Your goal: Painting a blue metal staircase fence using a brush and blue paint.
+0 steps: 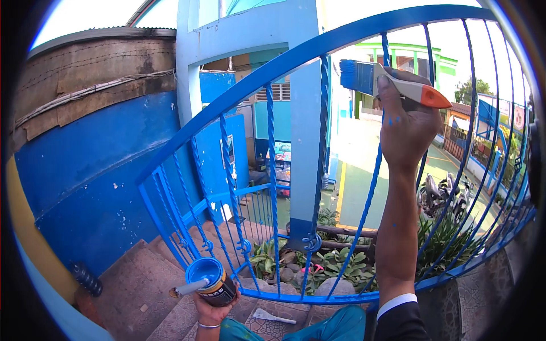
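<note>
1. right hand (410, 128), raised, grasps a wide flat paintbrush with blue-coated bristles and cream-and-orange handle (371, 78), near twisted blue metal bars (323, 113); overloaded bristles could drip.
2. left hand (215, 314), lower, clasps a round dark-labelled tin of blue paint (220, 294); tilting could splash the teal trousers (341, 327) beside it.
3. a pale stick (191, 287) leaning from the tin could slip if knocked.

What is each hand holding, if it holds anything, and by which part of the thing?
The right hand holds a brush by its handle. The left hand holds a can around its lower part.
</note>
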Available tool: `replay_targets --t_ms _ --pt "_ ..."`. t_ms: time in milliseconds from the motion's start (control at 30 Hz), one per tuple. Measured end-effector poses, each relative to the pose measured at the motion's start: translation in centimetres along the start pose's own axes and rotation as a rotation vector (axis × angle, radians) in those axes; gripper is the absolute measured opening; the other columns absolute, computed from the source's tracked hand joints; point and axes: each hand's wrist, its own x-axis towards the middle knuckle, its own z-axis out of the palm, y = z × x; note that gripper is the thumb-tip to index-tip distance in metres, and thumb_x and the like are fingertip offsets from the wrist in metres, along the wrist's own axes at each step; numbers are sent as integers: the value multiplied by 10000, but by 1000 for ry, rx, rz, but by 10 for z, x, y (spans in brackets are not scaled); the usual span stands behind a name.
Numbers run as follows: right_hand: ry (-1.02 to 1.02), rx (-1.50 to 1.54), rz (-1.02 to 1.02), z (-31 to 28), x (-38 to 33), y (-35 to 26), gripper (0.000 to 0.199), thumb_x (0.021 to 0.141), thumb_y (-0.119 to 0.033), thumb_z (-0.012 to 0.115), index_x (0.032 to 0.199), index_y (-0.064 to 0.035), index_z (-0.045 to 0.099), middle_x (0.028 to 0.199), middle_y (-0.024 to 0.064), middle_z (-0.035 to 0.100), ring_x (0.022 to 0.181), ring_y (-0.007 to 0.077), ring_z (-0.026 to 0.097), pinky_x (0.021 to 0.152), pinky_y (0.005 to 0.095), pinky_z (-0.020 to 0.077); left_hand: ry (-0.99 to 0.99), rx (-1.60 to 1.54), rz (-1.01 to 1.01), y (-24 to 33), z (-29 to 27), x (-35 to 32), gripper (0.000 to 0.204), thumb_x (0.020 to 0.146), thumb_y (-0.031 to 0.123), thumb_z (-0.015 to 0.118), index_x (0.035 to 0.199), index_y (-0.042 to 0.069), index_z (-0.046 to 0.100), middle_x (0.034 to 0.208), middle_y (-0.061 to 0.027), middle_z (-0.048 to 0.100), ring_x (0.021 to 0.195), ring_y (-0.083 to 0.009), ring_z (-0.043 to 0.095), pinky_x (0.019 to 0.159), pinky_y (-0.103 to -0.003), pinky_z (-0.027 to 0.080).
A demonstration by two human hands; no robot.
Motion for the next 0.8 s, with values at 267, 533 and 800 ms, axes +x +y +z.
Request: replay_targets --t_ms 267,533,800 --pt "-659 -696 -930 31 15 -33 280 781 26 753 1033 -83 698 1046 61 730 1053 256 660 879 428 516 14 60 45 10 -27 10 1031 812 844 502 1444 31 544 1306 -310 611 1224 -483 591 987 -626 504" --pt "-900 -850 -1065 61 -13 -32 97 872 -157 714 829 -77 683 857 72 687 887 223 662 742 348 555 84 -69 0 5 -13 5 933 889 782 442 1472 56 513 1351 -270 609 1233 -499 586 962 -669 494" --pt "-870 -971 -1147 81 -4 -19 150 892 -199 735 826 -68 705 879 66 684 955 225 644 775 355 535 52 -66 -5 6 -17 5 1068 861 856 392 1479 -9 488 1356 -360 551 1258 -501 555 999 -628 490"
